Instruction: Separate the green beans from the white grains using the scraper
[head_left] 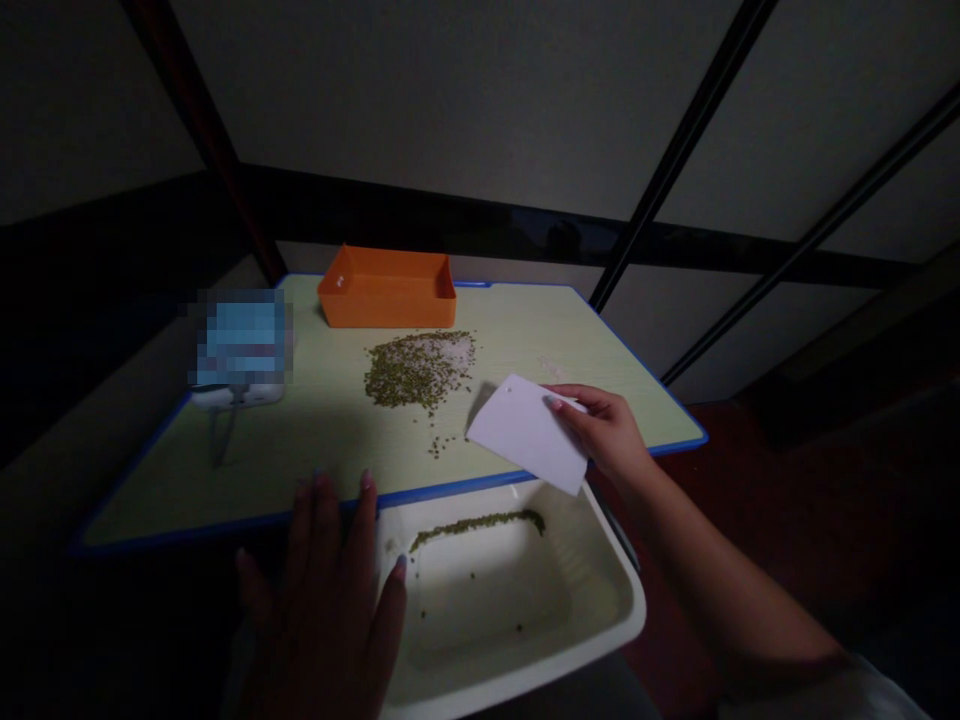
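Pinching the card (517,425) by one edge in your right hand (611,435) leaves its far side free near the seeds (397,375), while your left hand (322,600), fingers spread, perhaps steadies the tub (636,610), though shadow obscures contact.

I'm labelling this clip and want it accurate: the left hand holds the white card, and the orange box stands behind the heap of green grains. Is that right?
Not quite: the head view shows the right hand holding the white card. The orange box does stand behind the heap of green grains.
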